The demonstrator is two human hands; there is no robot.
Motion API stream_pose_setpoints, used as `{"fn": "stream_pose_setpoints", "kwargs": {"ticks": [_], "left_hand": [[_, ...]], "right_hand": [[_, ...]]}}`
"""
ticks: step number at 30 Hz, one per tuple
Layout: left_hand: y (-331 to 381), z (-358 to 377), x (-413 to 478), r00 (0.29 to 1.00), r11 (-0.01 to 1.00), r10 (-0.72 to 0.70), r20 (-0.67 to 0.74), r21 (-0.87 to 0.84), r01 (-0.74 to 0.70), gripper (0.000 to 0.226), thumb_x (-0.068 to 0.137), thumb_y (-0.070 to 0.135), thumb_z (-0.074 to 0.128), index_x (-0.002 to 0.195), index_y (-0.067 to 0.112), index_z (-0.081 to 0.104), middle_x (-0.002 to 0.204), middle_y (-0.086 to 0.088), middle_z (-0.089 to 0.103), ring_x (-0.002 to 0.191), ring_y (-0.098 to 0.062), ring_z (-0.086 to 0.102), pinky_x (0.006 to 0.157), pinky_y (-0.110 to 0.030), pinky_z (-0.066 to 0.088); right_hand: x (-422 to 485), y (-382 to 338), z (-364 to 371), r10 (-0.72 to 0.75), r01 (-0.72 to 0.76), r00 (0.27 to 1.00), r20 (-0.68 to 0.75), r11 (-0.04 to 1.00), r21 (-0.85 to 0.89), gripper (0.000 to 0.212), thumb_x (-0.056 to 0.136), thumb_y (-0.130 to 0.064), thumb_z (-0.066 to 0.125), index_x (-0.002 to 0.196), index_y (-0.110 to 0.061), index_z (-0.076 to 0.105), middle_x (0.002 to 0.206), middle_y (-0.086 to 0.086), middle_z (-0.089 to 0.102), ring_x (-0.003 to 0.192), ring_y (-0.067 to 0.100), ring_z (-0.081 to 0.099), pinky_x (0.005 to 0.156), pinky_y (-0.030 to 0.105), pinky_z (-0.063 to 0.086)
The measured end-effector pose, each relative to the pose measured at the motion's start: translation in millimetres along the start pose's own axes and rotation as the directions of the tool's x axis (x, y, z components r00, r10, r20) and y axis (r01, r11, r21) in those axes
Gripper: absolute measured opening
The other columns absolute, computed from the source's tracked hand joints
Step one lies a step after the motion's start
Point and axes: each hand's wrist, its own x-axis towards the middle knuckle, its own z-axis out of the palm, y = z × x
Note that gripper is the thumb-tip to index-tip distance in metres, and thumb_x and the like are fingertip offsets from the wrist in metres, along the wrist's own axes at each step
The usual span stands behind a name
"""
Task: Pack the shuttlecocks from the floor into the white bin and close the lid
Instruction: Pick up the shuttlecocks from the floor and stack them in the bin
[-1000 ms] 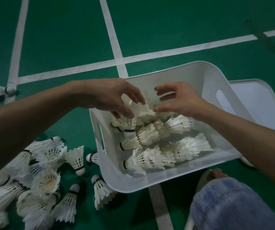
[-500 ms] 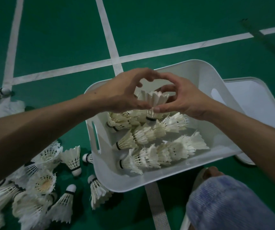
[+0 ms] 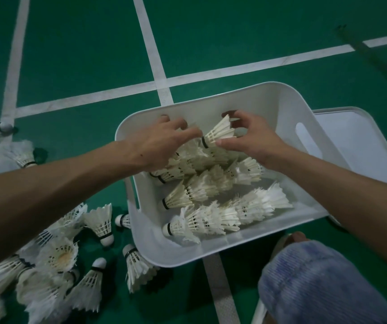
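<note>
Well, I see the white bin (image 3: 288,108) holding rows of nested shuttlecocks (image 3: 211,220), its lid (image 3: 363,146) on the floor just beside it, and loose shuttlecocks (image 3: 99,220) heaped at left. The right hand (image 3: 255,139) pinches one shuttlecock (image 3: 220,132) over the far row. The left hand (image 3: 159,143) curls at its cork end, though I cannot tell if it grips.

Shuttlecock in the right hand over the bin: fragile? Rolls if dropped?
Probably very light: the right hand merely pinches the shuttlecock. Its thin feathers likely crush; packed shuttlecocks in the white bin look frayed. Being conical, it would probably roll in a curve.
</note>
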Motion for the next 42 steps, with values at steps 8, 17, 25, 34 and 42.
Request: {"fn": "stream_pose_setpoints", "kwargs": {"ticks": [8, 17, 25, 34, 42], "left_hand": [[0.9, 11.5, 2.2, 0.994, 0.998, 0.034, -0.100, 0.056, -0.028, 0.075, 0.091, 0.004, 0.051, 0.146, 0.040, 0.015, 0.138, -0.006, 0.035, 0.109, -0.023, 0.038, 0.078, -0.031, 0.046], [6.8, 9.8, -13.5, 0.993, 0.993, 0.104, -0.054, 0.066, -0.100, 0.066, 0.093, 0.010, 0.049, 0.143, 0.035, 0.016, 0.136, -0.008, 0.036, 0.106, -0.022, 0.048, 0.074, -0.028, 0.050], [1.6, 14.8, 7.9, 0.997, 0.999, 0.042, -0.060, 0.036, -0.040, 0.068, 0.093, 0.010, 0.047, 0.148, 0.038, 0.018, 0.130, -0.008, 0.041, 0.095, -0.019, 0.045, 0.066, -0.025, 0.040], [-7.5, 15.2, 4.5, 0.989, 0.990, 0.132, -0.071, 0.049, -0.129, 0.072, 0.091, 0.006, 0.053, 0.142, 0.037, 0.014, 0.124, -0.008, 0.053, 0.094, -0.021, 0.055, 0.070, -0.031, 0.052], [-6.1, 10.4, 10.3, 0.993, 0.993, 0.118, -0.030, 0.007, -0.117, 0.067, 0.094, 0.005, 0.050, 0.146, 0.040, 0.027, 0.143, -0.001, 0.038, 0.112, -0.020, 0.049, 0.077, -0.024, 0.042]], "right_hand": [[1.9, -4.3, 28.6, 0.002, 0.000, 1.000, 0.014, 0.991, -0.134, 0.063, 0.067, -0.018, 0.085, 0.115, -0.025, 0.046, 0.116, 0.000, 0.063, 0.104, 0.016, 0.062, 0.087, 0.033, 0.053], [1.0, -5.1, 9.9, 0.015, -0.005, 0.994, 0.110, 0.996, -0.085, 0.064, 0.070, -0.016, 0.084, 0.126, -0.020, 0.055, 0.116, 0.001, 0.063, 0.099, 0.017, 0.066, 0.088, 0.037, 0.056], [6.8, 2.5, 10.3, 0.015, -0.008, 0.998, 0.066, 0.994, -0.107, 0.067, 0.070, -0.025, 0.084, 0.131, -0.022, 0.056, 0.108, -0.005, 0.067, 0.101, 0.012, 0.065, 0.091, 0.039, 0.055], [5.5, -1.5, 7.8, 0.017, -0.014, 0.997, 0.077, 0.999, -0.043, 0.071, 0.063, -0.026, 0.083, 0.129, -0.019, 0.059, 0.109, -0.003, 0.068, 0.101, 0.013, 0.066, 0.091, 0.036, 0.055], [7.2, 5.6, 11.7, 0.052, -0.050, 0.996, 0.067, 0.998, -0.024, 0.066, 0.069, -0.016, 0.082, 0.131, -0.013, 0.058, 0.109, -0.001, 0.068, 0.101, 0.015, 0.066, 0.095, 0.037, 0.053]]}}
